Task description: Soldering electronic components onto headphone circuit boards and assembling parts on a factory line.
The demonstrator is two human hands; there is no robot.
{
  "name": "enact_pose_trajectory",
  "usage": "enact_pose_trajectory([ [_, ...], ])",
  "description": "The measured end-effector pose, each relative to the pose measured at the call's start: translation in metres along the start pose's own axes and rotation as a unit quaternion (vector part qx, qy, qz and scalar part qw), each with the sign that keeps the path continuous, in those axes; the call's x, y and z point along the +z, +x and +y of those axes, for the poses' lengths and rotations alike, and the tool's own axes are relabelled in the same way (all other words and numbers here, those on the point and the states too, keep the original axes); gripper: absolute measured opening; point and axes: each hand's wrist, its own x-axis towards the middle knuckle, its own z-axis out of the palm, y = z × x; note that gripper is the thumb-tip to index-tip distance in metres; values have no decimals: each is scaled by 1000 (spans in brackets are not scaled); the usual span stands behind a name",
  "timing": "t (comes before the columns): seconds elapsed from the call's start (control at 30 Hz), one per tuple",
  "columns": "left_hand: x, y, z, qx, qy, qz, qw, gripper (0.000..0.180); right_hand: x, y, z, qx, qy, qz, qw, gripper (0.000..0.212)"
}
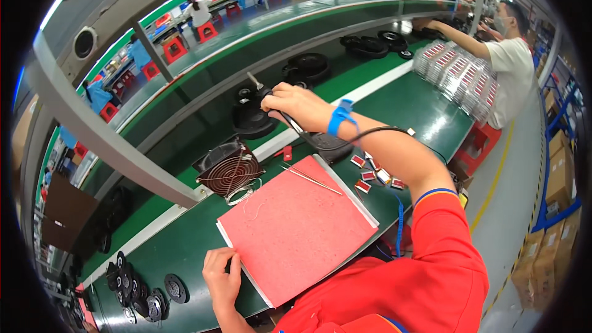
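Note:
My right hand [299,106] is raised beyond the mat, its fingers wrapped round the dark handle of a soldering iron [264,90]. The iron's metal tip points up and to the left, and its black cable runs back over my forearm, which has a blue wrist strap [340,117]. My left hand [222,271] lies at the left edge of a red mat [302,234], thumb apart from the loosely bent fingers, with nothing visible in it. Metal tweezers [313,179] and a thin pale wire [254,208] lie on the mat.
A fan with a copper-coloured grille [229,174] stands beyond the mat. Several black round parts [176,288] lie at left; small red-and-white pieces [368,176] lie at right. Black housings [308,66] sit on the green belt. A co-worker [512,68] sits near clear trays [456,77].

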Motion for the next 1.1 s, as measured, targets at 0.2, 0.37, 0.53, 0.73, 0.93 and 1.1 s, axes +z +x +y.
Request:
enact_pose_trajectory([
  [0.2,4,6,7,4,-1,-30,1000,5,-126,-85,-67,184,-24,79,979,18],
  [0.37,0,-5,10,16,3,-31,999,2,-210,-197,-141,384,70,261,883,31],
  [0.53,2,-4,-3,26,0,-30,999,3,-248,-331,-167,522,97,538,654,15],
  [0.73,3,-3,-29,36,20,-36,999,13,-259,-438,-180,549,19,559,621,11],
  [0.93,-2,-8,-51,-36,20,-15,999,13,-243,-455,-168,583,59,560,586,9],
  [1.1,9,-2,-45,-35,26,-19,999,15,-241,-459,-166,593,80,502,625,10],
])
